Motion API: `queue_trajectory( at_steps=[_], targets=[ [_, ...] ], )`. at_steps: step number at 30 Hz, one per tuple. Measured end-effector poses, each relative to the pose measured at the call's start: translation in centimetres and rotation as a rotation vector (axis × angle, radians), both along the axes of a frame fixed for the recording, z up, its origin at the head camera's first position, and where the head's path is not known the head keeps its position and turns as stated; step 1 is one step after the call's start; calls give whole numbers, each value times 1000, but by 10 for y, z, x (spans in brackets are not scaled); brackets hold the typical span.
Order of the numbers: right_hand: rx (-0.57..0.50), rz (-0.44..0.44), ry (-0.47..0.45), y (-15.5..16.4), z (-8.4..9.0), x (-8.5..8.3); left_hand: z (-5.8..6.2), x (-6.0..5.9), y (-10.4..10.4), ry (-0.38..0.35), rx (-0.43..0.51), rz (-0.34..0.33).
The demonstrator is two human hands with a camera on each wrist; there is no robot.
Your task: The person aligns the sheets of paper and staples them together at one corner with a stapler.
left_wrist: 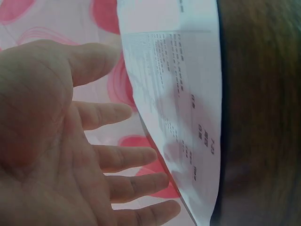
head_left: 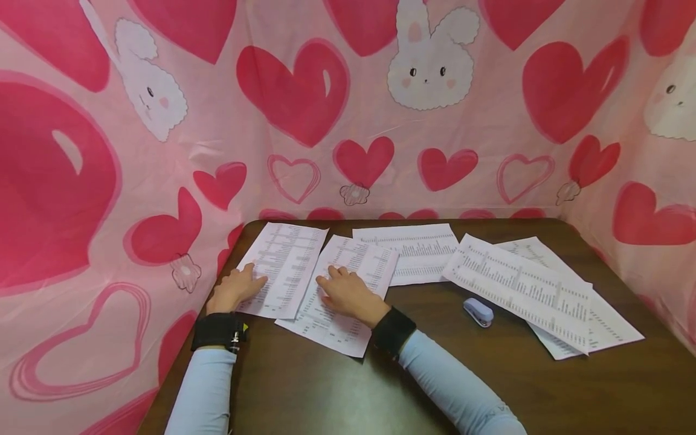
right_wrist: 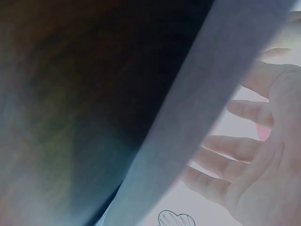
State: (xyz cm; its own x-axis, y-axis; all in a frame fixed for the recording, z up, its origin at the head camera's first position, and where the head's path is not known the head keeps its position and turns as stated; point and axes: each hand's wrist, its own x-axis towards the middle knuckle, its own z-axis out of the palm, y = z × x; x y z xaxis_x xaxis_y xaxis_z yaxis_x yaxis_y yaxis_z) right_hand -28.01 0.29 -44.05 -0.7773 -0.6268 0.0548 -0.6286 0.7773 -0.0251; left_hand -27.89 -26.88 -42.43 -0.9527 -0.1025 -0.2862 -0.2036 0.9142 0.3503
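Recording booth, heart-print backdrop [head_left: 304, 90], desk [head_left: 435, 362]

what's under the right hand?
The right hand rests on a printed sheet lying on the brown table. That sheet's left edge is tucked beneath the neighbouring sheet under the left hand. Anything beneath the paper is hidden.

You have white paper sheets [head_left: 283, 260] printed in dense black columns on a dark brown wooden bench [head_left: 435, 374], a pale lilac plastic stapler [head_left: 478, 312], and a pink cloth backdrop [head_left: 304, 151] patterned with red hearts and white bunnies.
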Motion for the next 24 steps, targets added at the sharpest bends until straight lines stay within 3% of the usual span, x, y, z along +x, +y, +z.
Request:
queue_trajectory(
  at_steps=[10,18,24],
  targets=[
    [9,11,-13,-1,-2,1,-2,0,-4,-25,-60,29],
    [83,40,76,-6,-1,0,1,1,-6,-31,-56,97],
    [156,90,163,-12,4,-3,4,3,-8,-7,-58,87]
  ],
)
